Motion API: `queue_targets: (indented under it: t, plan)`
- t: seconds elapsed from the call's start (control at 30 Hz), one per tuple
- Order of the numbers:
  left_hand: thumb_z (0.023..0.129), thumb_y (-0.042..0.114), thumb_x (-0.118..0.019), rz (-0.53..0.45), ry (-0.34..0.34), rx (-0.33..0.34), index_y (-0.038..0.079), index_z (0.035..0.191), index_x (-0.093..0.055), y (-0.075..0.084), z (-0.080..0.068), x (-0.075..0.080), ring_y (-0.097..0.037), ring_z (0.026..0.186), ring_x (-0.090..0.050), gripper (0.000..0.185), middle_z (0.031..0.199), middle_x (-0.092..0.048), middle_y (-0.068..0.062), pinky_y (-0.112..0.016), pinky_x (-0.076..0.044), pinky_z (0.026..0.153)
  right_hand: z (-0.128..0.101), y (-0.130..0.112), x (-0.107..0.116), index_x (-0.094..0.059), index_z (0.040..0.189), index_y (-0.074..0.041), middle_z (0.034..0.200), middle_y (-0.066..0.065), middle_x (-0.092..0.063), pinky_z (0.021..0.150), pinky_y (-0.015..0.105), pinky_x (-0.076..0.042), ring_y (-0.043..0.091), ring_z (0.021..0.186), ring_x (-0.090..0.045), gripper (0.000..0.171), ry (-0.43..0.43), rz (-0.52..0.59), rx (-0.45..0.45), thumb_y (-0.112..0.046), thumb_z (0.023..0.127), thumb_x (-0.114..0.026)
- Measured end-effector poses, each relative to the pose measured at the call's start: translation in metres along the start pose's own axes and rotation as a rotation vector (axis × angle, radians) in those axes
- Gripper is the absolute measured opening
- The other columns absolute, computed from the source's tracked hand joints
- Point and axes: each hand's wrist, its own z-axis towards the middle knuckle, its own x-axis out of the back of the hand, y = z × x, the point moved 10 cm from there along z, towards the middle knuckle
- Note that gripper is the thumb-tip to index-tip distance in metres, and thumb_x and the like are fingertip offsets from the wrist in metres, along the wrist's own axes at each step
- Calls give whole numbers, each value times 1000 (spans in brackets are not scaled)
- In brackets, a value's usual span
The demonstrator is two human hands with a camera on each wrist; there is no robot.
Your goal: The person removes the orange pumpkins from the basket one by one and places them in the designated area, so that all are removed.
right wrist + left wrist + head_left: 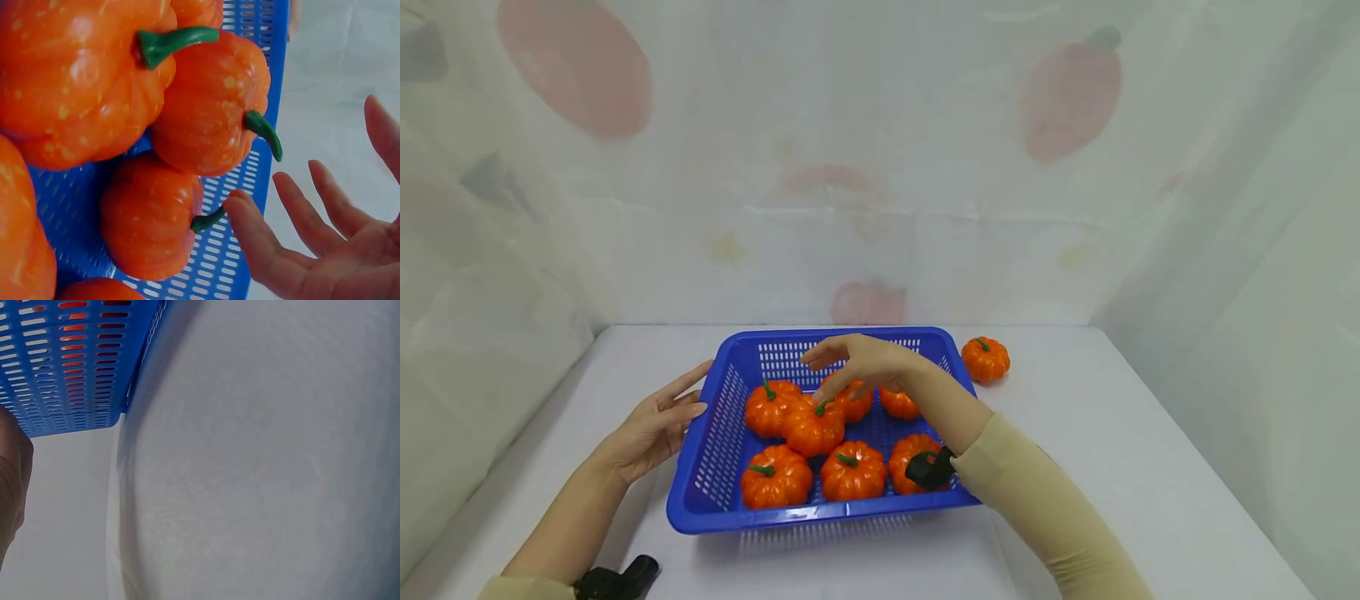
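Observation:
Several small orange pumpkins with green stems, one of them a front pumpkin (853, 471), lie in a blue plastic basket (775, 518) with slotted walls. The left hand (651, 429) is at the basket's left side, its fairly straight fingers and thumb touching the rim; the left wrist view catches only part of it beside the slotted wall (69, 369). Over the back half of the basket hovers the right hand (868, 362), fingers spread and loosely bent, holding nothing. In the right wrist view a fingertip (240, 203) overlaps the stem of one pumpkin (150, 219).
Another pumpkin (986, 360) sits on the white table (1075, 450), just outside the basket's back right corner. Pale sheeting (880, 250) with faded fruit prints hangs behind the table and along both sides. Each wrist carries a black strapped device (617, 579).

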Motion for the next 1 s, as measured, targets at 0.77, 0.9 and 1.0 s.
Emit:
queue_targets:
  t: [0.77,0.9,1.0]
  plan:
    - [105,2,-33,-13,2,-11,24,160,-9,1,-2,1,-11,105,-69,64,126,-61,2,-30,-60,89,15,22,-21,-57,138,-25,152,4,-46,94,41,-57,23,128,-50,74,-104,-211,-62,-10,72,-87]
    - [105,2,-32,-14,-4,-11,22,161,-5,2,-1,0,-11,105,-69,65,127,-60,3,-30,-60,89,16,22,-24,-56,139,-26,149,0,-49,86,31,-57,18,119,-52,77,-119,-285,-42,-10,71,-87]
    - [105,2,-33,1,0,-4,21,161,-3,2,0,0,-11,105,-69,66,127,-60,3,-30,-60,89,16,21,-26,-55,139,-26,149,-1,-49,91,30,-55,17,122,-51,78,-120,-323,-21,-10,70,-88]
